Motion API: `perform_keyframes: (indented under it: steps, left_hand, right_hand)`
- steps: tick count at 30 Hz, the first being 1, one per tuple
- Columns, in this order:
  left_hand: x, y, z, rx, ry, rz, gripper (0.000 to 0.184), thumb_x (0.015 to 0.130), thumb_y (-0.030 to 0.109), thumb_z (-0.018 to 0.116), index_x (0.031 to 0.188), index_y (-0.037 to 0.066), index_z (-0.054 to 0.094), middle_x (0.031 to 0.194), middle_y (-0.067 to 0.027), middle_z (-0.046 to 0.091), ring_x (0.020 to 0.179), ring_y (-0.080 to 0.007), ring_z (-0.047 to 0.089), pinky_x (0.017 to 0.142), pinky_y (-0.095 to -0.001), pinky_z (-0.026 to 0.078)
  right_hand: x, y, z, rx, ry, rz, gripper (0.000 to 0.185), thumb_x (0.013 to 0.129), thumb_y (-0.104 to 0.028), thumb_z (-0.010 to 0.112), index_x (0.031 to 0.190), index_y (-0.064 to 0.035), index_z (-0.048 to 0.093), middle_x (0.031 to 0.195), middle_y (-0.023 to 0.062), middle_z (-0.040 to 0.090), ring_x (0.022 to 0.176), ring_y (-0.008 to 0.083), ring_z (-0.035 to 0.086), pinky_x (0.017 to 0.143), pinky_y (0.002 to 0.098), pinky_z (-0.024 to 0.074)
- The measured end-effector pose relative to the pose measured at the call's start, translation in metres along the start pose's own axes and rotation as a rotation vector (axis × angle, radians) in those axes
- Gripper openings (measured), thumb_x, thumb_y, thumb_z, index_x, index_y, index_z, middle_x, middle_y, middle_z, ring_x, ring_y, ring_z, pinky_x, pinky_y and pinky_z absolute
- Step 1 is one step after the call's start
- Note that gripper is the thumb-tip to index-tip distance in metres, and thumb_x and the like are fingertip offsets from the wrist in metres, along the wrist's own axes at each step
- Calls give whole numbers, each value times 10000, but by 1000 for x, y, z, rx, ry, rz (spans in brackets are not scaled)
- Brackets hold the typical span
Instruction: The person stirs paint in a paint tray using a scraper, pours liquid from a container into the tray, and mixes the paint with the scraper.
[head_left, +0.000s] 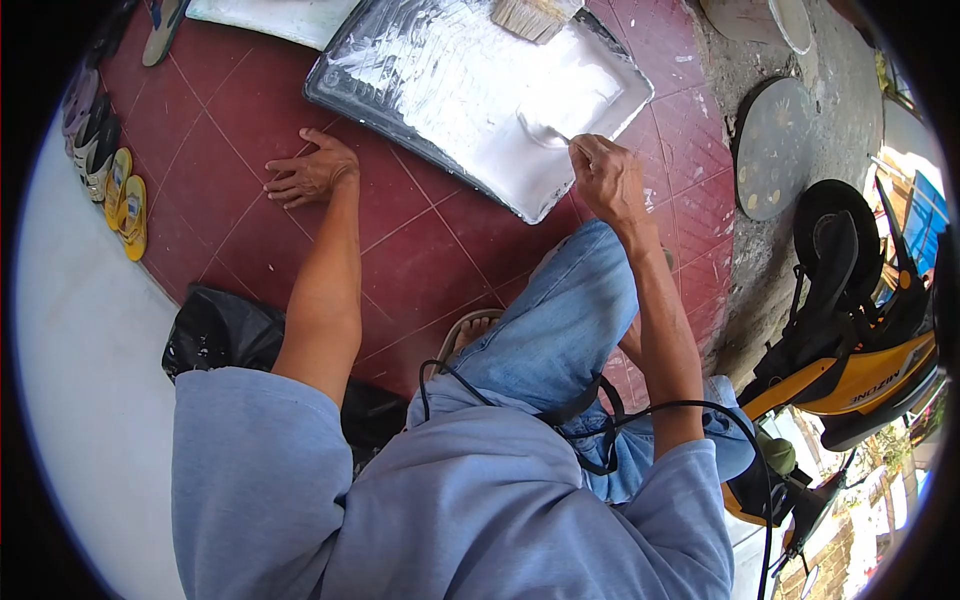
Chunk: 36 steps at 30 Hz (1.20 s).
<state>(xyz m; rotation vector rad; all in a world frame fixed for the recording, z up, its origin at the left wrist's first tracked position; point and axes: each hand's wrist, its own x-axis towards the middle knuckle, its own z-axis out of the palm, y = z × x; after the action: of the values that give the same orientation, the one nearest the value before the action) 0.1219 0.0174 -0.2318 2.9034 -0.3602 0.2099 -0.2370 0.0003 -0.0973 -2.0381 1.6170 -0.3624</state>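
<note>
A black paint tray [385,150] holds a pool of white paint [490,110]. My right hand [608,180] is closed round the handle of what looks like a spoon [545,132], at the tray's near right side. The spoon's bowl lies in the white paint, so its shape is partly hidden. My left hand [318,170] is held out with fingers spread, over the red tiled floor [410,215] left of the tray, and holds nothing. A wide paint brush [532,18] coated in white rests at the tray's far end.
Yellow sandals [130,215] and other footwear line the white wall at left. A black plastic bag [225,330] lies by my left arm. On the right are a round disc [775,150], a bucket [760,20] and a yellow-black motorbike [860,375]. A cable [690,404] crosses my lap.
</note>
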Motion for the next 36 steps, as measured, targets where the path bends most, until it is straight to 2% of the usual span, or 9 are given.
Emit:
perform_keyframes:
  steps: [5,8,11,18,19,23,27,33,36]
  left_hand:
    - [0,-1,0,0,6,-3,907,872,611,430,1444,-70,254,1463,-406,187,1405,-513,142,1118,-619,145]
    - [0,0,0,-4,9,-1,908,871,611,430,1443,-71,255,1464,-406,186,1406,-511,142,1118,-619,145]
    - [0,1,-2,-5,-1,1,909,870,609,433,1445,-72,251,1465,-407,183,1406,-511,141,1118,-619,145]
    - [1,-4,9,9,84,36,881,877,619,425,1454,-24,251,1465,-392,195,1396,-516,159,1119,-610,154]
    - [1,-4,8,-13,69,44,880,876,611,430,1461,-21,248,1465,-400,188,1398,-518,155,1123,-609,143]
    - [0,-4,3,-47,27,69,865,879,592,441,1478,0,245,1461,-417,179,1401,-520,148,1132,-601,124]
    - [-1,-1,-4,-51,5,62,853,881,586,441,1476,5,253,1456,-417,192,1404,-515,149,1136,-592,124]
    - [-2,-1,-5,-65,23,71,849,878,596,429,1467,5,272,1456,-412,200,1402,-518,146,1133,-597,123]
    - [-2,1,-9,-65,10,58,851,879,601,423,1467,6,272,1459,-409,199,1403,-517,146,1133,-596,124]
  right_hand:
    - [3,23,-24,98,104,200,150,838,-115,617,936,-33,697,837,188,684,730,355,666,655,411,504]
    - [26,43,-22,-17,300,158,154,848,-124,609,942,-35,691,844,179,683,746,357,665,658,412,508]
    - [44,46,-13,-112,325,79,148,858,-132,599,935,-36,683,853,167,681,750,360,657,660,422,508]
    - [22,18,-16,55,89,-16,113,856,-130,619,880,-32,671,819,170,674,720,364,650,637,426,502]
    - [21,22,-17,40,111,69,112,851,-130,632,889,-36,680,809,179,674,704,364,653,634,422,502]
    - [42,45,-10,-24,336,79,142,867,-161,624,933,-47,679,827,170,677,711,357,655,644,427,508]
    - [45,31,4,-131,203,35,155,890,-180,590,961,-58,655,851,145,657,754,354,647,668,437,507]
    - [-2,-13,10,-67,21,-37,99,876,-125,585,889,-32,613,766,144,608,706,341,636,595,435,509]
    - [-33,-15,26,-58,-44,-92,105,884,-133,611,950,-52,629,811,120,629,676,324,637,572,410,504]
